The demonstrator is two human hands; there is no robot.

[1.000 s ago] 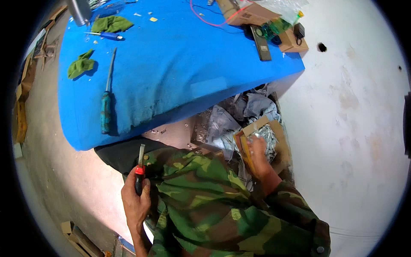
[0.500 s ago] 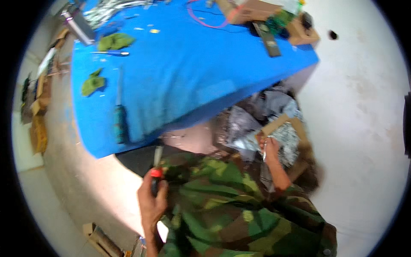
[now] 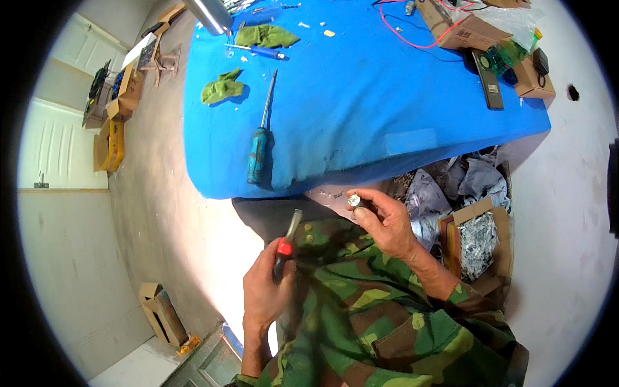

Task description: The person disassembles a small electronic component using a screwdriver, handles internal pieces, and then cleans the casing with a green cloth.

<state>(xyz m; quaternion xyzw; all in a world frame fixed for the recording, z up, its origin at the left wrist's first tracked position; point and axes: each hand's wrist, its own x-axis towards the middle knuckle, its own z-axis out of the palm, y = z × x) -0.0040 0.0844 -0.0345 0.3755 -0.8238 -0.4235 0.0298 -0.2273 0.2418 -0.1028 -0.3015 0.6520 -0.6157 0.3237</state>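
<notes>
My left hand (image 3: 267, 284) is closed round the black and red handle of a tool with a short, flat metal blade (image 3: 294, 222) pointing up, like a chisel or a stubby screwdriver. Between the fingertips of my right hand (image 3: 385, 224) is a small round silvery piece (image 3: 354, 200), its exact kind too small to tell. The two hands are apart, above my camouflage-clothed lap. On the blue-covered table (image 3: 348, 109) ahead lies a long screwdriver with a teal handle (image 3: 257, 155). Right of my right forearm stands a cardboard box (image 3: 474, 211) filled with silvery strips (image 3: 478, 245).
Green gloves or rags (image 3: 222, 87) and a blue-handled screwdriver (image 3: 264, 52) lie on the table's left side. At its far right are a phone-like dark slab (image 3: 489, 80), a green bottle (image 3: 503, 58) and cardboard boxes (image 3: 471, 32). Grey plastic bags (image 3: 425, 200) sit below the table edge.
My right hand has come up from the box of silvery strips to in front of me, now with the small round piece. The view has shifted left; my left hand still grips the tool.
</notes>
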